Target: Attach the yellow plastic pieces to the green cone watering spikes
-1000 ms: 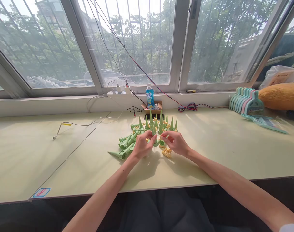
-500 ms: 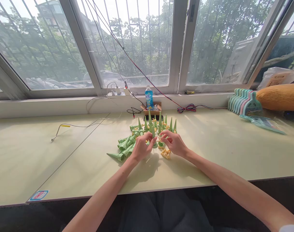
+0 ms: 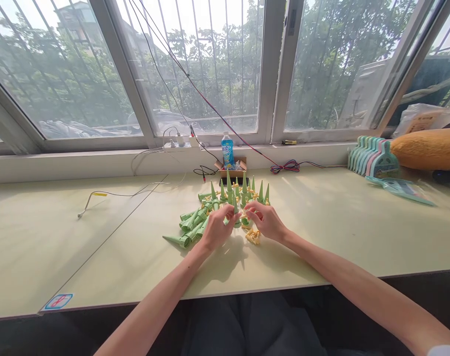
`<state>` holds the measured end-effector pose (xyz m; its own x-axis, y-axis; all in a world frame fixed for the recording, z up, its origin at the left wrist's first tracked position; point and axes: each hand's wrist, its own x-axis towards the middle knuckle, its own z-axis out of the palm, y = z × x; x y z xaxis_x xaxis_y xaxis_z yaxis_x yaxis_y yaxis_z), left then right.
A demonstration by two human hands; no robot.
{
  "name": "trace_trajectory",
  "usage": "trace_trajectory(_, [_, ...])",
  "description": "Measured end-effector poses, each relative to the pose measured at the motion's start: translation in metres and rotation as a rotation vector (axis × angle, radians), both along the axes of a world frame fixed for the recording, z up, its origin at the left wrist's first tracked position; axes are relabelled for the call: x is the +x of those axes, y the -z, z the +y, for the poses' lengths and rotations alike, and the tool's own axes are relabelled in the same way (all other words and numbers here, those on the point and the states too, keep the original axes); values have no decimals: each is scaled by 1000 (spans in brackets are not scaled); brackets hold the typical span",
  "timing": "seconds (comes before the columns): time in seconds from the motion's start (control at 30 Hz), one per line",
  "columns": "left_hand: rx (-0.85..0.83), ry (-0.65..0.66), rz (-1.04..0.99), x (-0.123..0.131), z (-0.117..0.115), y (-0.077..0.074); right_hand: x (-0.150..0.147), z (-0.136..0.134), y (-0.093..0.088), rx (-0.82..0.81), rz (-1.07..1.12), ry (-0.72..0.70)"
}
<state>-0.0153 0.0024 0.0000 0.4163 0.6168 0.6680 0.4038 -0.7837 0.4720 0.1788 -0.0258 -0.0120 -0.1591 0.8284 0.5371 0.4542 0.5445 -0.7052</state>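
My left hand (image 3: 218, 228) is closed on a green plastic spike (image 3: 235, 203), held tip up above the table. Close by on its right, my right hand (image 3: 266, 220) pinches a small yellow plastic piece (image 3: 243, 213) against or just beside the spike's wider end; whether it sits inside cannot be made out. More green spikes (image 3: 190, 222) lie in a heap left of my left hand. Behind both hands, several spikes (image 3: 261, 192) stand with their points up, yellow bits among them. A small pile of yellow pieces (image 3: 253, 236) lies below my right hand.
At the back stand a blue-labelled bottle (image 3: 227, 151) and a small cardboard box (image 3: 241, 168). Coiled cable (image 3: 286, 167) lies along the sill; a thin white cable (image 3: 113, 193) crosses the table's left. Pastel plastic items (image 3: 375, 157) and an orange plush roll (image 3: 428, 148) occupy the right.
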Motion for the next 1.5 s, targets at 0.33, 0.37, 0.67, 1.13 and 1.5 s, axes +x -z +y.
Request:
trace_trajectory(0.33, [4, -47, -52, 3, 0, 5, -1, -2, -3, 17, 8, -13])
trace_trajectory(0.37, [9, -50, -54, 3, 0, 5, -1, -1, -2, 27, 0, -8])
trace_trajectory(0.67, [16, -92, -38, 4, -1, 9, 1, 5, 4, 173, -119, 35])
trace_trajectory(1.13, [52, -41, -54, 4, 0, 11, -3, 3, 3, 167, -133, 31])
trace_trajectory(1.5, [116, -10, -58, 4, 2, 11, -3, 2, 2, 138, -142, 41])
